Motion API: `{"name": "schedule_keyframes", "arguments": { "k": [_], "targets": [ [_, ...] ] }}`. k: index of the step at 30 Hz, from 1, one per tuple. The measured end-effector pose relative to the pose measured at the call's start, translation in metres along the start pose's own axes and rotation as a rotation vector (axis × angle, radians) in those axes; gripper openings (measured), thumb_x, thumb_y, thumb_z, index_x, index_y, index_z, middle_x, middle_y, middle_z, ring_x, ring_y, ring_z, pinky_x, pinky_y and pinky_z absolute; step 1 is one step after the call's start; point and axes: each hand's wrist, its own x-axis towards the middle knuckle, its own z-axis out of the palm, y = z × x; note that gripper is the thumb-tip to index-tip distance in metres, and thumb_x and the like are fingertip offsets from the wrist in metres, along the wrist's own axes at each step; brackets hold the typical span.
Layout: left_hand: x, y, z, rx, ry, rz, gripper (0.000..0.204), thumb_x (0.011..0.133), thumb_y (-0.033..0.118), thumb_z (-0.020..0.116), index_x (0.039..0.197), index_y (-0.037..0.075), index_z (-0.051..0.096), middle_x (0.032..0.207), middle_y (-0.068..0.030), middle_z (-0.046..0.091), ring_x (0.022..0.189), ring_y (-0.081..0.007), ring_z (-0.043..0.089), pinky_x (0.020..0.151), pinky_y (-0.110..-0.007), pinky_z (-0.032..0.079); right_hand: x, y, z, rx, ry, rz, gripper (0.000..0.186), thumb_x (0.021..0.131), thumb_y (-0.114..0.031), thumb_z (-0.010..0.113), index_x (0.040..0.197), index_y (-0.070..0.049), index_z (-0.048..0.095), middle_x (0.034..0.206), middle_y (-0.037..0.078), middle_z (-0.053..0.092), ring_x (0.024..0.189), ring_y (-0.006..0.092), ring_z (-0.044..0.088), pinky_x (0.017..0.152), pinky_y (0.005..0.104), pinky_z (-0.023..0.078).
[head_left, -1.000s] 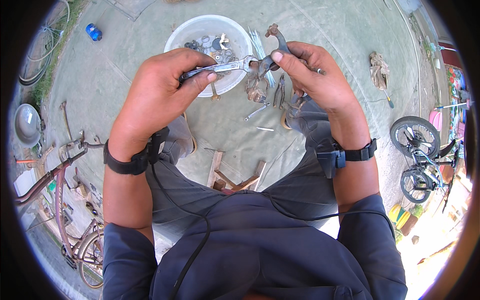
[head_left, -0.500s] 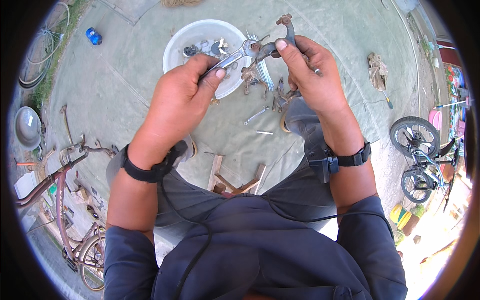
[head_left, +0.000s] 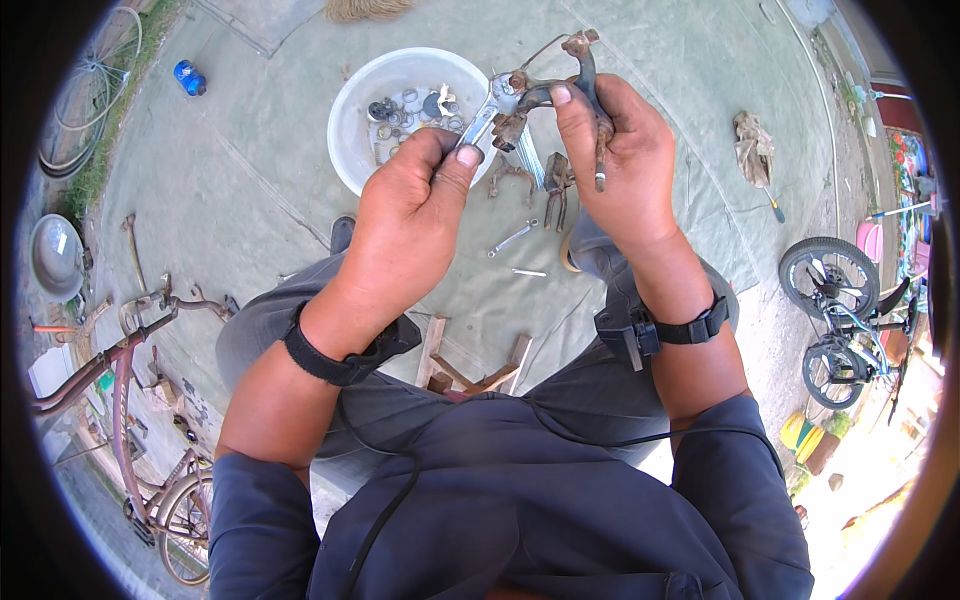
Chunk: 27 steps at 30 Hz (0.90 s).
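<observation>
Left hand (head_left: 410, 205): grip clamped on silver metal wrench (head_left: 478, 123). Right hand (head_left: 632, 165): grip clamped on rusty, curved metal part (head_left: 586, 74). Wrenching seemed step in hand; next turn likely needed firm counterhold.

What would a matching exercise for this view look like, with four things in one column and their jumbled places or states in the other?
Things:
1. Upper spanner
2. Curved metal part
3. White basin
4. Small blue container

Places or states:
A. At the upper left of the picture, away from both hands
B. In the left hand
C. Holding loose rings and other small parts
D. In the right hand

Pairs: 1-B, 2-D, 3-C, 4-A
</observation>
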Motion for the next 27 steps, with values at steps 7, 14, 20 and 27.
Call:
{"name": "schedule_keyframes", "arguments": {
  "k": [7, 14, 20, 27],
  "targets": [
    [-0.006, 0.009, 0.011, -0.31, -0.02, -0.15, 0.021, 0.106, 0.025, 0.051, 0.103, 0.004, 0.056, 0.066, 0.0061, 0.046, 0.053, -0.0019, 0.037, 0.046, -0.02, 0.03, 0.002, -0.001, 0.002, -0.106, 0.08, -0.176, 0.018, 0.086, -0.014, 0.076, 0.086, -0.001, 0.064, 0.069, 0.014, 0.061, 0.056, 0.0294, 0.055, 0.055, 0.0344, 0.048],
    [0.001, 0.021, -0.007, -0.232, -0.142, -0.217, 0.024, 0.106, 0.026, 0.049, 0.108, 0.004, 0.058, 0.064, 0.005, 0.046, 0.052, -0.0026, 0.039, 0.045, -0.021, 0.033, 0.004, -0.003, -0.001, -0.086, 0.015, -0.067, 0.018, 0.087, -0.015, 0.075, 0.084, -0.001, 0.064, 0.066, 0.014, 0.059, 0.055, 0.0291, 0.053, 0.054, 0.0352, 0.047],
    [0.005, 0.017, -0.031, -0.015, -0.133, -0.029, 0.028, 0.104, 0.02, 0.053, 0.124, 0.002, 0.06, 0.069, 0.0024, 0.054, 0.058, -0.0041, 0.048, 0.052, -0.022, 0.042, 0.007, -0.002, -0.01, -0.094, -0.079, -0.093, 0.022, 0.089, -0.02, 0.074, 0.082, -0.001, 0.065, 0.063, 0.013, 0.056, 0.053, 0.0242, 0.05, 0.052, 0.0338, 0.044],
    [0.022, 0.011, -0.057, 0.306, -0.097, 0.269, 0.02, 0.093, 0.014, 0.067, 0.104, -0.003, 0.068, 0.083, -0.0097, 0.067, 0.073, -0.0149, 0.058, 0.069, -0.03, 0.048, 0.01, 0.005, -0.024, 0.013, -0.392, -0.013, 0.023, 0.095, -0.022, 0.069, 0.089, 0.0, 0.065, 0.065, 0.002, 0.048, 0.061, 0.0107, 0.039, 0.056, 0.0279, 0.037]
  ]
}}
